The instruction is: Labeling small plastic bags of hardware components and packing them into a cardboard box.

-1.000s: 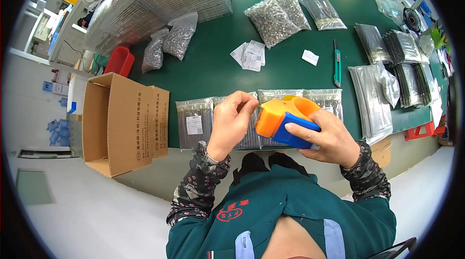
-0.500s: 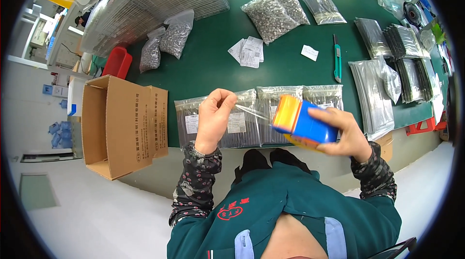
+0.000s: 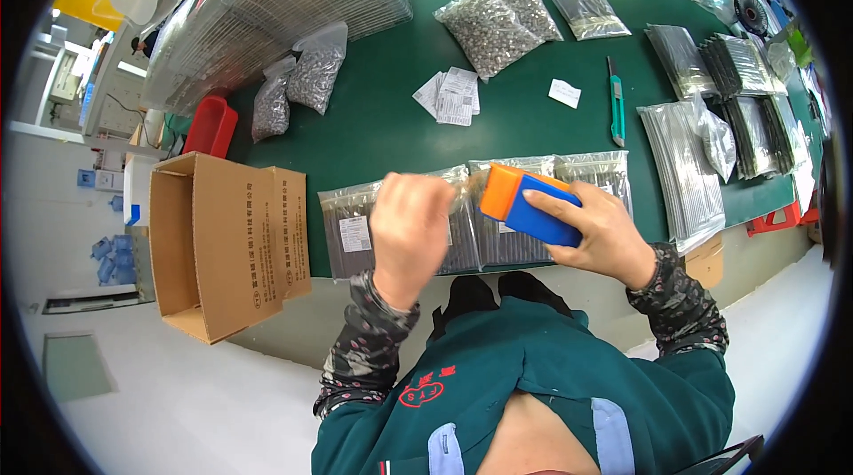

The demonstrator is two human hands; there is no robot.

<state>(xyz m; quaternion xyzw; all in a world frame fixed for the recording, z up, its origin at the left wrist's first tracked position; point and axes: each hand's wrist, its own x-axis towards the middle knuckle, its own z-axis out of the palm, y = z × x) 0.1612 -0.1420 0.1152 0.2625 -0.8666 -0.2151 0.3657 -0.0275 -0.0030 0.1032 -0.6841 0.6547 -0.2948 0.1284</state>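
Note:
My right hand (image 3: 613,235) grips a blue and orange hand-held tape dispenser (image 3: 546,219) over the front edge of the table. Its orange end points left, toward my left hand (image 3: 410,231), which is closed and smeared by motion. The fingers of that hand are curled at the clear tape's end; the strip itself barely shows in the blur. Beneath both hands, flat clear bags of dark thin rods (image 3: 515,250) lie side by side along the edge. The leftmost bag carries a white label (image 3: 354,233), and the hands hide parts of the others.
An open cardboard box (image 3: 235,244) stands at left, beside a red bin (image 3: 211,126). Bags of small metal parts (image 3: 498,23), paper labels (image 3: 456,96) and a teal utility knife (image 3: 617,106) lie farther back. More bagged rods (image 3: 682,168) are stacked at right.
My left hand has turned over into a closed shape, near the same spot. The dispenser has shifted slightly left and up, tilting, and the stretched tape strip no longer shows clearly.

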